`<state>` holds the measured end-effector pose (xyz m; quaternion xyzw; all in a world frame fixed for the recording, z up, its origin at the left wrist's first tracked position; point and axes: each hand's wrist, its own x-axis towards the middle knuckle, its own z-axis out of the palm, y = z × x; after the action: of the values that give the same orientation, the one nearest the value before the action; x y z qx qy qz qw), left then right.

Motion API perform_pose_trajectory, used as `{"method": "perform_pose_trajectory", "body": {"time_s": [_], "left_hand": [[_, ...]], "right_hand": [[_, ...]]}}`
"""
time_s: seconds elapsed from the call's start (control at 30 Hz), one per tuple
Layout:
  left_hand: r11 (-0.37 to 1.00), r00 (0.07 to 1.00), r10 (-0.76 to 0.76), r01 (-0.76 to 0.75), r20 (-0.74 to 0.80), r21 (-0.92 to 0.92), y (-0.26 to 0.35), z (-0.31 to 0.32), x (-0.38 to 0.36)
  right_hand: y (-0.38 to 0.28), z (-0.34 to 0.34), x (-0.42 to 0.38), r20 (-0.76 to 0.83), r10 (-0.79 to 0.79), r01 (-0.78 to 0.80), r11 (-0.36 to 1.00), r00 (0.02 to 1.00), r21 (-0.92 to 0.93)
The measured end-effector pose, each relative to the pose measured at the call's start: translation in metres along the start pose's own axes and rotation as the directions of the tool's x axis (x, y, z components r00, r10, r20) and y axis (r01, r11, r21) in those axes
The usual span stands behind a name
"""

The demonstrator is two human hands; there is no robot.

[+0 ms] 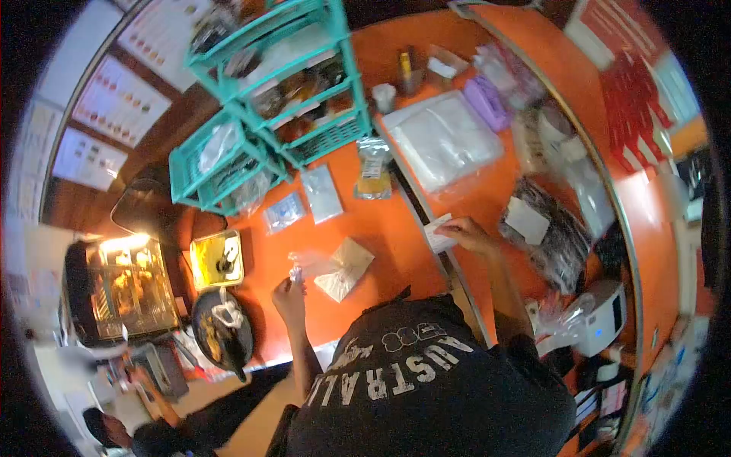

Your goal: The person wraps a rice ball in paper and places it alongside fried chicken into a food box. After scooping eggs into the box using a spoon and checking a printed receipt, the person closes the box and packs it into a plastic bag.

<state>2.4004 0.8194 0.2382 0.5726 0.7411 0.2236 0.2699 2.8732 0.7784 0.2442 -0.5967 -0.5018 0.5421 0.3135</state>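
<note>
Left hand: the left hand (290, 288) is rising over the near edge of the glossy orange counter (396, 228), fingers pinching the twisted neck of a thin clear plastic bag (314, 264) so that it is hanging free of the surface.
Right hand: the right hand (466, 233) is lying fingers together on a small white paper slip (439, 233), pressing it flat at the counter's dark seam.
Beside the bag: a tan paper pouch (345, 267) is lying just next to it, toward the counter's middle.
Far edge: a teal plastic slatted rack (283, 91) is crowding the back corner.
Right side: a large clear sheet packet (444, 139) is taking up room.
Open room: bare orange is showing between the two hands.
Off the left edge: a lit glass food warmer (126, 286) is standing.
</note>
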Motion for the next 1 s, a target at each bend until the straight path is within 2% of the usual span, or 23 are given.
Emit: {"method": "perform_pose_trajectory", "body": {"time_s": [0.03, 0.07, 0.1, 0.17, 0.2, 0.27, 0.3, 0.33, 0.37, 0.43, 0.47, 0.5, 0.57, 0.6, 0.63, 0.67, 0.7, 0.77, 0.8, 0.83, 0.87, 0.97, 1.0], "left_hand": [[0.946, 1.0, 0.003, 0.002, 0.014, -0.324, 0.028, 0.0, -0.012], [0.792, 0.999, 0.008, 0.017, 0.038, -0.61, 0.048, 0.001, -0.021], [0.803, 0.998, 0.042, -0.003, 0.051, -0.596, 0.056, 0.004, -0.024], [0.707, 0.988, 0.097, 0.015, 0.118, -0.707, 0.064, 0.005, -0.031], [0.735, 0.984, 0.073, 0.058, 0.164, -0.676, 0.049, 0.005, -0.026], [0.782, 0.978, 0.048, 0.089, 0.202, -0.617, 0.032, 0.007, -0.02], [0.815, 0.969, 0.007, 0.137, 0.246, -0.563, 0.029, 0.005, -0.018], [0.81, 0.953, 0.16, 0.022, 0.256, -0.586, 0.035, -0.001, -0.024], [0.825, 0.935, 0.193, 0.01, 0.298, -0.565, 0.041, -0.003, -0.028], [0.822, 0.916, 0.213, 0.02, 0.339, -0.57, 0.055, -0.002, -0.034], [0.862, 0.91, 0.218, -0.01, 0.353, -0.507, 0.076, -0.007, -0.043], [0.8, 0.917, 0.138, 0.121, 0.375, -0.588, 0.075, -0.002, -0.041], [0.809, 0.884, 0.256, 0.026, 0.391, -0.588, 0.079, -0.002, -0.042], [0.836, 0.873, 0.25, 0.023, 0.418, -0.548, 0.081, -0.003, -0.04], [0.806, 0.828, 0.4, -0.114, 0.393, -0.58, 0.052, 0.001, -0.021], [0.776, 0.814, 0.377, -0.018, 0.441, -0.63, 0.046, 0.001, -0.02], [0.735, 0.797, 0.351, 0.091, 0.492, -0.672, 0.041, 0.003, -0.022], [0.718, 0.55, 0.54, 0.094, 0.637, -0.69, 0.022, 0.014, 0.008], [0.737, 0.733, 0.407, 0.089, 0.545, -0.67, 0.046, 0.012, -0.022], [0.717, 0.5, 0.538, 0.151, 0.678, -0.68, 0.045, 0.009, -0.006], [0.727, 0.464, 0.539, 0.167, 0.703, -0.666, 0.042, 0.011, 0.0], [0.736, 0.41, 0.562, 0.151, 0.719, -0.661, 0.043, 0.011, -0.013], [0.734, 0.394, 0.586, 0.113, 0.708, -0.67, 0.044, 0.013, -0.016]], "right_hand": [[0.005, -0.001, -0.004, -0.038, 0.005, -0.001, 0.994, 0.999, 0.109], [0.019, -0.002, -0.002, -0.039, -0.003, 0.009, 0.988, 0.999, 0.157], [0.018, 0.0, -0.01, -0.071, -0.006, 0.019, 0.983, 0.997, 0.182], [0.001, 0.008, -0.021, -0.162, 0.046, -0.011, 0.977, 0.986, 0.212], [0.01, 0.015, -0.02, -0.172, 0.041, 0.0, 0.972, 0.984, 0.234], [0.034, 0.034, -0.009, -0.178, -0.144, 0.188, 0.946, 0.973, 0.263], [0.038, 0.042, -0.006, -0.207, -0.143, 0.2, 0.938, 0.968, 0.285], [0.038, 0.051, -0.006, -0.205, -0.236, 0.275, 0.943, 0.95, 0.188], [0.041, 0.062, -0.009, -0.207, -0.313, 0.336, 0.938, 0.927, 0.086], [0.045, 0.088, -0.013, -0.196, -0.332, 0.343, 0.939, 0.923, 0.029], [0.052, 0.105, -0.014, -0.202, -0.406, 0.405, 0.913, 0.891, -0.049], [0.056, 0.118, -0.016, -0.197, -0.482, 0.461, 0.876, 0.854, -0.144], [0.051, 0.139, -0.036, -0.216, -0.388, 0.373, 0.921, 0.896, -0.112], [0.055, 0.15, -0.042, -0.28, -0.359, 0.338, 0.933, 0.89, -0.121], [0.064, 0.163, -0.048, -0.304, -0.428, 0.407, 0.904, 0.851, -0.132], [0.071, 0.175, -0.057, -0.319, -0.491, 0.468, 0.871, 0.81, -0.152], [0.073, 0.189, -0.07, -0.367, -0.455, 0.42, 0.89, 0.811, -0.176], [0.079, 0.211, -0.098, -0.502, -0.5, 0.435, 0.865, 0.706, -0.25], [0.079, 0.22, -0.116, -0.53, -0.469, 0.386, 0.883, 0.707, -0.267], [0.076, 0.234, -0.132, -0.572, -0.345, 0.291, 0.938, 0.744, -0.188], [0.074, 0.246, -0.146, -0.598, -0.223, 0.203, 0.974, 0.77, -0.101], [0.079, 0.272, -0.174, -0.669, -0.223, 0.204, 0.973, 0.709, -0.109], [0.097, 0.281, -0.165, -0.569, -0.206, 0.196, 0.977, 0.796, -0.08]]}}
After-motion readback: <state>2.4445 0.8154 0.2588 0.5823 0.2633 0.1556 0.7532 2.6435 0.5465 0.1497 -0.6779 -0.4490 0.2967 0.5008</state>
